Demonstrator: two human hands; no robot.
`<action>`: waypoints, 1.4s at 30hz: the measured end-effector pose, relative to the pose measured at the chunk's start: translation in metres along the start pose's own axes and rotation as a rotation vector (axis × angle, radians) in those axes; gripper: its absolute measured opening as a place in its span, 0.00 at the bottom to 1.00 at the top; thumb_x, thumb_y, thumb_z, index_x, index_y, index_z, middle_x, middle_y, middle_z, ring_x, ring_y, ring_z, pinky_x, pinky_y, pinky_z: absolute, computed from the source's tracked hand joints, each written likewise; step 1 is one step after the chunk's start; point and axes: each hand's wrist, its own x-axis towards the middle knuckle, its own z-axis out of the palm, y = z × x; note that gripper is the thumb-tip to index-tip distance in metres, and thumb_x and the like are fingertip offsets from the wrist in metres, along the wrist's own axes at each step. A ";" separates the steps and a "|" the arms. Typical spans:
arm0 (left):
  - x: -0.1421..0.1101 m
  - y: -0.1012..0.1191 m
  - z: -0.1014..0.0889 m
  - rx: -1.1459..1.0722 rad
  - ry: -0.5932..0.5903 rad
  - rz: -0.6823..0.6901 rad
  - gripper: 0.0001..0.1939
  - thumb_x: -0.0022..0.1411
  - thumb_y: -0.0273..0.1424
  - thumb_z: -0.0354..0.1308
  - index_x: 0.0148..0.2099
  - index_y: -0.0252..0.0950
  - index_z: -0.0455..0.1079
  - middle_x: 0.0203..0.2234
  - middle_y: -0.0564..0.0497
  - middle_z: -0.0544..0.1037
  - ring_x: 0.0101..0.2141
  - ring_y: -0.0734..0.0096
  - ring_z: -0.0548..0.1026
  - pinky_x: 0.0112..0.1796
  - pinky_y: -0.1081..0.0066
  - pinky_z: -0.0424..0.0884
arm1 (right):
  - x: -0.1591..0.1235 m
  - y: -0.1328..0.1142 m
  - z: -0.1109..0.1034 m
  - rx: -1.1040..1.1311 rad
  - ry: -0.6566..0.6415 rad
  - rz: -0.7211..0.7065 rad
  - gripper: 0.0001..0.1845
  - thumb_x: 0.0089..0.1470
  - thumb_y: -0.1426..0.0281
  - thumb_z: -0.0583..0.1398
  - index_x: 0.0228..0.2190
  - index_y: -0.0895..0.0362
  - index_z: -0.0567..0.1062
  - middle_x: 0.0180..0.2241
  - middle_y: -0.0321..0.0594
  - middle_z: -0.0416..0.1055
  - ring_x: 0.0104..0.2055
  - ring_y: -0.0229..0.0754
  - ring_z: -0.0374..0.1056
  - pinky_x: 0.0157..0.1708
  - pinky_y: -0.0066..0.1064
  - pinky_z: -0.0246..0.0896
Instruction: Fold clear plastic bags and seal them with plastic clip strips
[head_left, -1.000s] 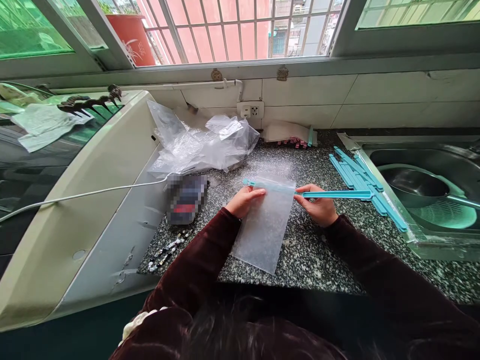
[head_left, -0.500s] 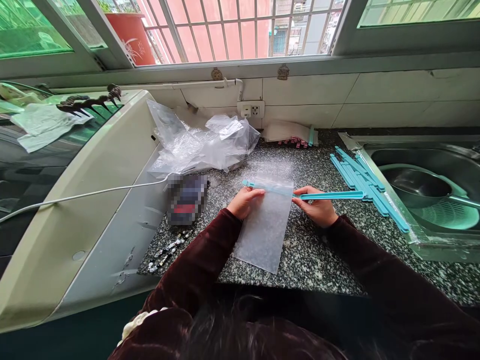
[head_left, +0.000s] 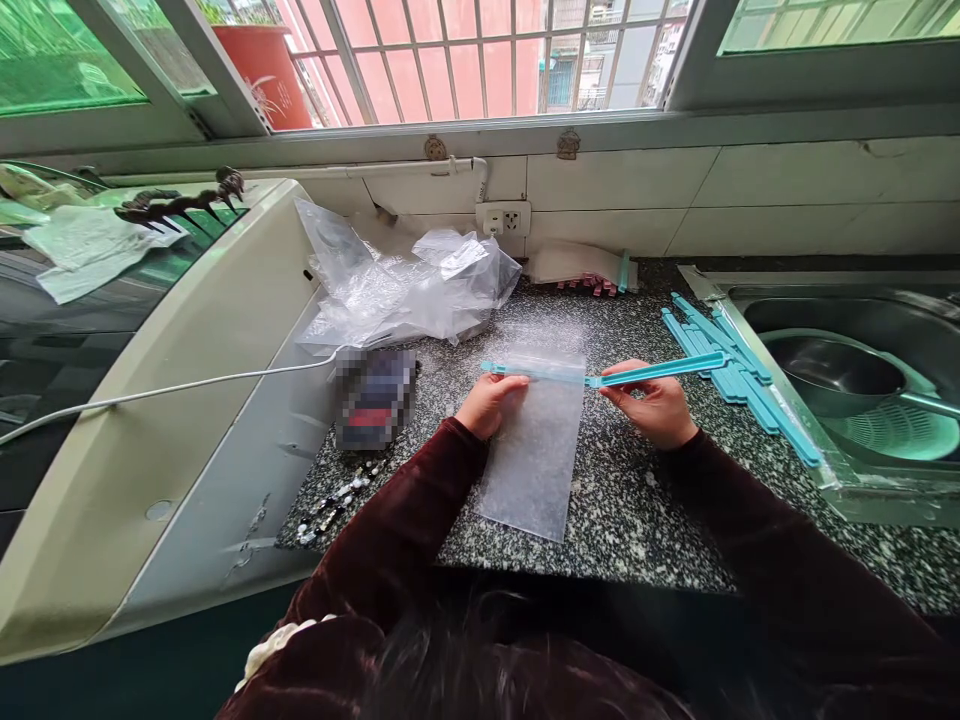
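My left hand [head_left: 493, 402] pinches a translucent plastic bag [head_left: 534, 470] near its upper left edge, thumb on top. One arm of a blue bag sealing clip [head_left: 664, 369] runs across the bag near its top, its end poking out past the left edge. The clip's other arm stands out to the right, hinged by the bag's right edge and swung open. My right hand [head_left: 651, 402] has thumb and fingers closed on that free arm. The fingers behind the bag are hidden.
Several blue clips [head_left: 739, 365] lie piled beside the sink [head_left: 832, 480], which holds a pan [head_left: 832, 370]. Crumpled clear plastic [head_left: 420, 290] and a blurred-out dark object [head_left: 375, 400] lie to the left. Filled-looking flat bags [head_left: 581, 265] with pink clips rest by the wall.
My right hand has shifted slightly right, and the clip's free arm now tilts upward at its far end. The bag's lower end has swung a little right.
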 end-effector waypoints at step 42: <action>-0.004 -0.008 0.004 0.212 -0.040 0.132 0.15 0.38 0.37 0.64 0.18 0.32 0.64 0.14 0.56 0.65 0.18 0.81 0.59 0.23 0.75 0.52 | -0.006 0.001 0.007 -0.375 -0.063 -0.414 0.16 0.56 0.73 0.54 0.46 0.54 0.71 0.34 0.44 0.71 0.34 0.38 0.69 0.33 0.28 0.68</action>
